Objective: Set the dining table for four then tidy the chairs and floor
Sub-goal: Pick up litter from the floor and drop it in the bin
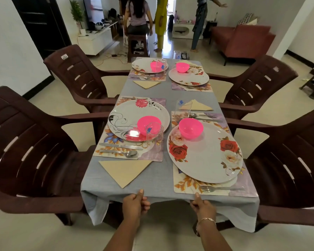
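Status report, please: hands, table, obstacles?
Left hand and right hand grip grey fabric tablecloth at near edge. Four white floral plates laid. Brown plastic chairs alongside, nothing obstructs.

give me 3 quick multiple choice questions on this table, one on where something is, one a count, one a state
1. Where does the fork lie?
A) in a bowl
B) on the placemat, on the near side of the rose plate
C) on a chair

2. How many pink bowls are set out?
A) two
B) three
C) four

3. What are the left hand and right hand doing?
A) gripping the near edge of the tablecloth
B) lifting a glass
C) hanging free

Answers: 1 B, the fork lies along the mat just below the plate. 2 C, one bowl shows at each of the four settings. 3 A, both hands curl over the cloth's edge, thumbs on top.
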